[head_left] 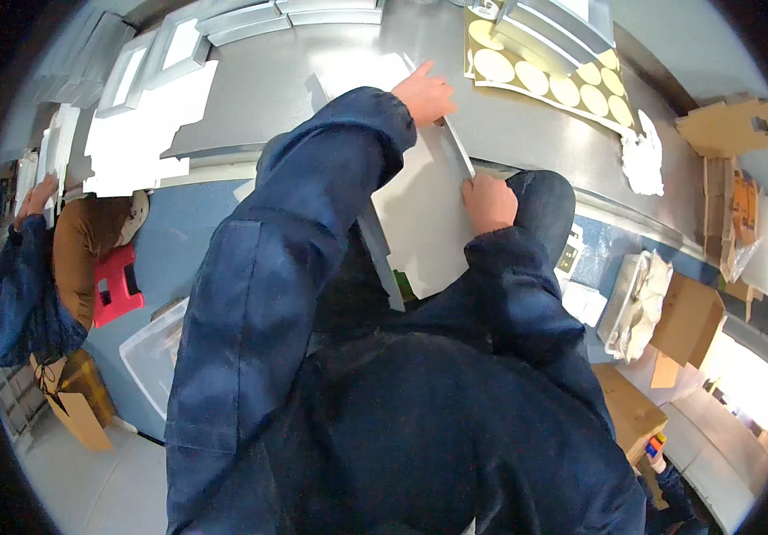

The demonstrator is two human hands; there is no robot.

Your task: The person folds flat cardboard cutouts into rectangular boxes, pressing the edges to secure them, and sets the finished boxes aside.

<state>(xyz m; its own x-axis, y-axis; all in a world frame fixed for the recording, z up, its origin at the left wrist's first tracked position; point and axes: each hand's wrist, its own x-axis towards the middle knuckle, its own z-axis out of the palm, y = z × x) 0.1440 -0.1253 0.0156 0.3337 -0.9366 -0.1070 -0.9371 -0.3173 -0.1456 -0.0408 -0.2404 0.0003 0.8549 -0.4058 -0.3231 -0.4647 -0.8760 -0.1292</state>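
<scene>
Gripping one white flat panel (424, 209) at the grey tabletop (295, 89) edge, the left hand (426, 92) closes fingers over its far edge and the right hand (489, 201) over its near edge; one sheet of round yellow stickers (544, 78) lies beyond.

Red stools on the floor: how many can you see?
1. The red stool stands on the blue floor at the left, beside the co-worker in the brown top. Others may be hidden behind the person's body.

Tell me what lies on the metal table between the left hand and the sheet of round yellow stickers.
In the head view, only bare grey table surface shows between the left hand and the sticker sheet. The hand rests on a flat white panel.
</scene>
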